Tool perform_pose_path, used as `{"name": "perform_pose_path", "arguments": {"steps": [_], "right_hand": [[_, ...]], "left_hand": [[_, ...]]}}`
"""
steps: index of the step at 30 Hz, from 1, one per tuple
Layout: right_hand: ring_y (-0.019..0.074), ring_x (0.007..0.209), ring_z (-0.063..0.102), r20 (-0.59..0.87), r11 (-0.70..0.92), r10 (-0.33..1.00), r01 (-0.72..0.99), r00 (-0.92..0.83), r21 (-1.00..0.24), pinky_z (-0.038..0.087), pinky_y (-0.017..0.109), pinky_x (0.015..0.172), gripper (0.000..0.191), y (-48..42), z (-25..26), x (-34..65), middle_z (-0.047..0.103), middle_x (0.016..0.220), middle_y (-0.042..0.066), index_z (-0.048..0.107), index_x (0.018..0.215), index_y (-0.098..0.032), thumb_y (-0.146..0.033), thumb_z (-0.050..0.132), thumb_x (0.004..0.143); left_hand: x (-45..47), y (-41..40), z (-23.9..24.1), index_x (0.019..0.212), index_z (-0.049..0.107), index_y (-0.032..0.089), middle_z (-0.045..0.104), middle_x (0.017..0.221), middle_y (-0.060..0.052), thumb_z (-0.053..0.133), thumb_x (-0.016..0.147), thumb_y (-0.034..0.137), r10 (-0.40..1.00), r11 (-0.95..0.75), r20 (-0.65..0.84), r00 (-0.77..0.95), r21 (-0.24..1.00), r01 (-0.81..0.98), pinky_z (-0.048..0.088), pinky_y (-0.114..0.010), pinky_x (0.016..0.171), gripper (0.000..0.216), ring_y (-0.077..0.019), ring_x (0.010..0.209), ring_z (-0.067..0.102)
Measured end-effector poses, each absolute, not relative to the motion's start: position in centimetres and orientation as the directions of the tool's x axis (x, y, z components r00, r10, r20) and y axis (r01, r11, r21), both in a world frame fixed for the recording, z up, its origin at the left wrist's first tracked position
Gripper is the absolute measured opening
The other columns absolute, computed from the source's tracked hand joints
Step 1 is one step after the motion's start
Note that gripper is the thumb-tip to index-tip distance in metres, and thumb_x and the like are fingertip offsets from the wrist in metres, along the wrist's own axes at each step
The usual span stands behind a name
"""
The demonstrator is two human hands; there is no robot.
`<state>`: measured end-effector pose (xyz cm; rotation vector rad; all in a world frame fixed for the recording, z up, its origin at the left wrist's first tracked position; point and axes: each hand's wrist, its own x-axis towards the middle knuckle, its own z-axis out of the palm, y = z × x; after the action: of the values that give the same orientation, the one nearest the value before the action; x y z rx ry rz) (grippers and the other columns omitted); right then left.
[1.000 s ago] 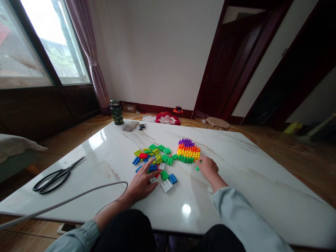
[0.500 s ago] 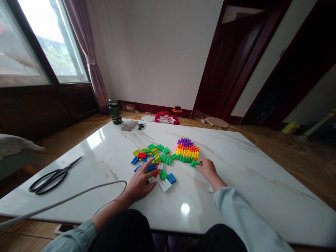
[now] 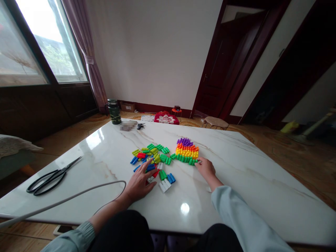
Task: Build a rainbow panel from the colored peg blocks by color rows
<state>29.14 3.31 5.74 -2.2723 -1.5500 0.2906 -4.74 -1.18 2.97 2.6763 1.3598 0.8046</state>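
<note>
Here: left hand flat, grip open on loose pegs — right hand perhaps pinching green peg.

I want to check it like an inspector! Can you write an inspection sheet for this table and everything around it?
Surface: white marble table, glossy, with a light reflection near the front edge.
Job's things: assembled block panel in purple, orange, yellow and green rows; loose blocks in a mixed-colour heap beside it.
Clutter: black scissors at the left; green bottle and small dark keys-like item at the far edge.
Hands: left hand flat on the loose blocks; right hand touching the panel's green row, fingers curled.
Cables: grey cable looping across the left front.
Surroundings: window, curtain, dark door, stool, red cushion on the floor.
</note>
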Motion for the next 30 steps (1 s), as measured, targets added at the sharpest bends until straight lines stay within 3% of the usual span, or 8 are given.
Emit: {"name": "perform_pose_path", "arguments": {"steps": [7, 17, 23, 26, 30], "right_hand": [[0.0179, 0.083, 0.067, 0.097, -0.363, 0.899, 0.851, 0.427, -0.38, 0.042, 0.024, 0.063, 0.018, 3.9, 4.6, 30.6, 0.074, 0.09, 0.004, 0.07, 0.096, -0.022, -0.022, 0.061, 0.081], [0.0187, 0.074, 0.067, 0.195, -0.293, 0.851, 0.749, 0.487, -0.594, 0.047, 0.026, 0.07, 0.023, 4.4, 4.6, 29.5, 0.07, 0.074, 0.004, 0.067, 0.097, -0.018, -0.016, 0.059, 0.076], [0.0179, 0.076, 0.066, 0.18, -0.347, 0.825, 0.731, 0.536, -0.588, 0.046, 0.025, 0.069, 0.021, 4.1, 5.8, 28.7, 0.071, 0.083, 0.004, 0.066, 0.095, -0.021, -0.016, 0.055, 0.077], [0.0175, 0.081, 0.066, 0.275, -0.2, 0.857, 0.773, 0.437, -0.603, 0.047, 0.025, 0.073, 0.023, 4.2, 6.2, 26.9, 0.072, 0.095, 0.005, 0.066, 0.099, -0.021, -0.018, 0.051, 0.083], [0.016, 0.09, 0.064, 0.355, 0.159, 0.934, 0.826, 0.052, -0.54, 0.046, 0.024, 0.083, 0.023, 5.1, 6.5, 22.5, 0.07, 0.099, 0.005, 0.067, 0.096, -0.018, -0.013, 0.048, 0.084]], "left_hand": [[-4.6, -1.2, 3.1, 0.128, 0.061, 0.028, 0.027, 0.158, -0.01, 0.061, 0.08, 0.03, 0.762, -0.614, 0.44, 0.475, 0.257, 0.746, 0.035, -0.052, 0.112, 0.047, -0.0338, 0.138, 0.038], [-4.7, -1.2, 2.9, 0.127, 0.061, 0.027, 0.03, 0.157, -0.01, 0.062, 0.079, 0.029, 0.761, -0.614, 0.449, 0.469, 0.263, 0.744, 0.036, -0.052, 0.112, 0.048, -0.0339, 0.137, 0.04], [-4.6, -1.1, 3.0, 0.126, 0.062, 0.028, 0.032, 0.156, -0.01, 0.062, 0.079, 0.03, 0.766, -0.614, 0.435, 0.473, 0.279, 0.738, 0.037, -0.052, 0.111, 0.047, -0.0338, 0.138, 0.038], [-4.6, -1.1, 3.3, 0.126, 0.062, 0.026, 0.033, 0.155, -0.011, 0.061, 0.079, 0.03, 0.776, -0.607, 0.414, 0.476, 0.285, 0.742, 0.036, -0.051, 0.112, 0.047, -0.0337, 0.139, 0.037], [-4.5, -1.2, 3.3, 0.124, 0.063, 0.026, 0.035, 0.153, -0.011, 0.062, 0.078, 0.028, 0.771, -0.611, 0.43, 0.469, 0.293, 0.736, 0.037, -0.051, 0.111, 0.046, -0.0332, 0.138, 0.037]]}}
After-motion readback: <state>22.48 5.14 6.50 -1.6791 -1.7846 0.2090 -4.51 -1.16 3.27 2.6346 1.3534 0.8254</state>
